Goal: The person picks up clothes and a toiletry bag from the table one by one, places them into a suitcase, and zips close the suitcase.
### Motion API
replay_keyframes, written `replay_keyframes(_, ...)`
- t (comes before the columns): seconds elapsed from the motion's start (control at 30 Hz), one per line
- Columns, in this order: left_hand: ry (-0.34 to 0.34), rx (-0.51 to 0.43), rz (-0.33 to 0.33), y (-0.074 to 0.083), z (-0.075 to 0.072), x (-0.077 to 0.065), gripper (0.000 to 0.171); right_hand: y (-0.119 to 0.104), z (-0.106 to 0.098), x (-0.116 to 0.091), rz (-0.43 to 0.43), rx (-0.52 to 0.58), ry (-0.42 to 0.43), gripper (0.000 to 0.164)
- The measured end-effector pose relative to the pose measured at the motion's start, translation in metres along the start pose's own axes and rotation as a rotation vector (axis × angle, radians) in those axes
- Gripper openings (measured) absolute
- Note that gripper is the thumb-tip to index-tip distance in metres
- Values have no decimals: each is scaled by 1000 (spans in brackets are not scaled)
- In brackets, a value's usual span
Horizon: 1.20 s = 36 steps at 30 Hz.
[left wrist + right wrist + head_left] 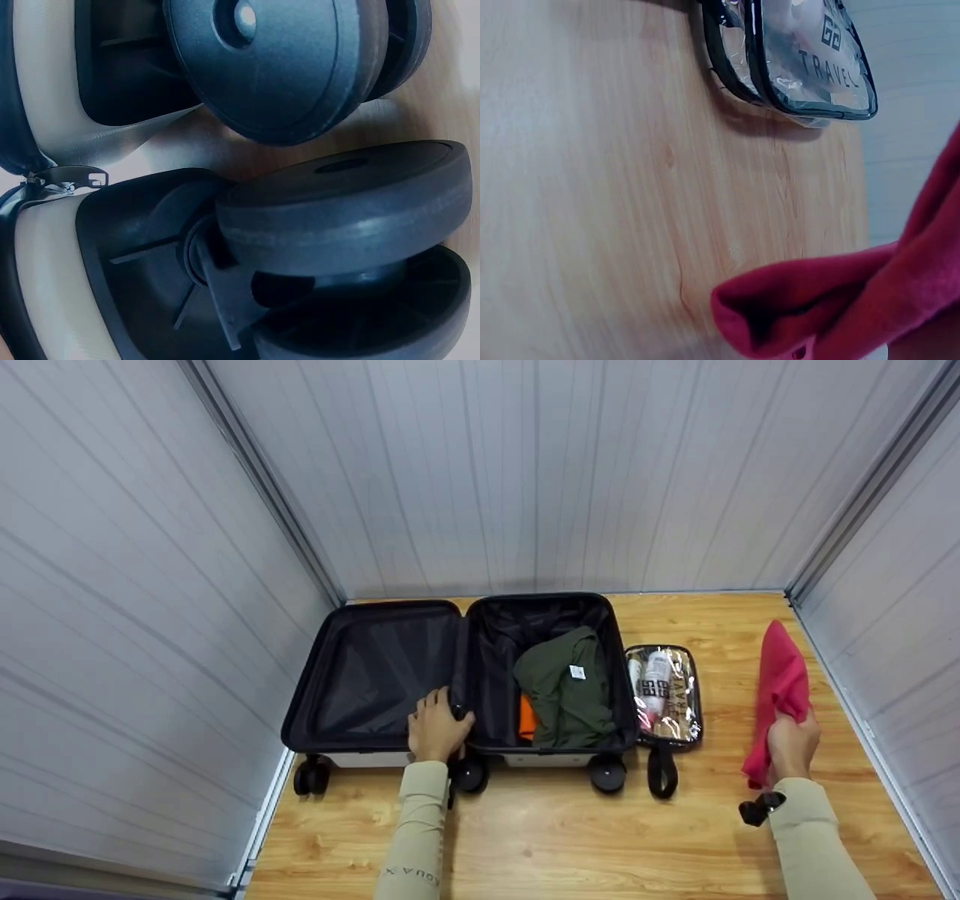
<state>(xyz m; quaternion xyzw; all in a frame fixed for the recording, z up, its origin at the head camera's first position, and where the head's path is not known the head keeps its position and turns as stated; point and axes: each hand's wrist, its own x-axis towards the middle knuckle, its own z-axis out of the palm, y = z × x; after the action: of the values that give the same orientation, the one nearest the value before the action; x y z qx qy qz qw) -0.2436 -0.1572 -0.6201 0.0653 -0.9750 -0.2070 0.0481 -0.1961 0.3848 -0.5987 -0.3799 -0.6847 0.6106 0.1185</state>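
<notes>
A suitcase (358, 675) lies opened flat on the floor, with a dark lining in both halves. My left hand (436, 729) rests on the near inner corner of its left half, close to the middle seam. In the left wrist view, black caster wheels (330, 217) fill most of the picture and that hand's fingers are hidden. My right hand (792, 744) grips a pinkish-red cloth (780, 667) above the floor on the right. The cloth hangs in folds in the right wrist view. Inside the suitcase's right half lie a dark green garment (566, 690) and something orange (527, 718).
A clear pouch (679, 697) with black edging and bottles inside lies against the suitcase's right side, its black strap (662, 774) towards me. The floor is wood-patterned (555, 840). Pale panel walls (495, 480) close in the back, left and right.
</notes>
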Motion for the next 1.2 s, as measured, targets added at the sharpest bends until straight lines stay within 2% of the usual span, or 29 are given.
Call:
replay_keyframes(0.13,3,11,-1,0,1,1,72,-3,0,-2,-40,-83,-4,39)
replay_keyframes(0.33,-3,-1,2,0,0,0,72,-7,3,-3,-74,-62,4,15)
replay_keyframes(0.43,-11,-4,3,-1,0,1,72,-11,4,-4,-67,-26,1,8)
replay_keyframes(0.6,-16,-3,0,-1,0,1,72,-19,7,-8,-39,69,-15,6)
replay_keyframes(0.7,-12,-3,-2,-2,0,1,72,-24,9,-9,-62,76,-9,6)
replay_keyframes(0.83,-11,-2,-2,-2,1,1,72,-27,11,-10,-89,31,8,7)
replay_keyframes(1.2,-6,2,2,-2,0,1,72,-35,16,-16,-91,164,14,9)
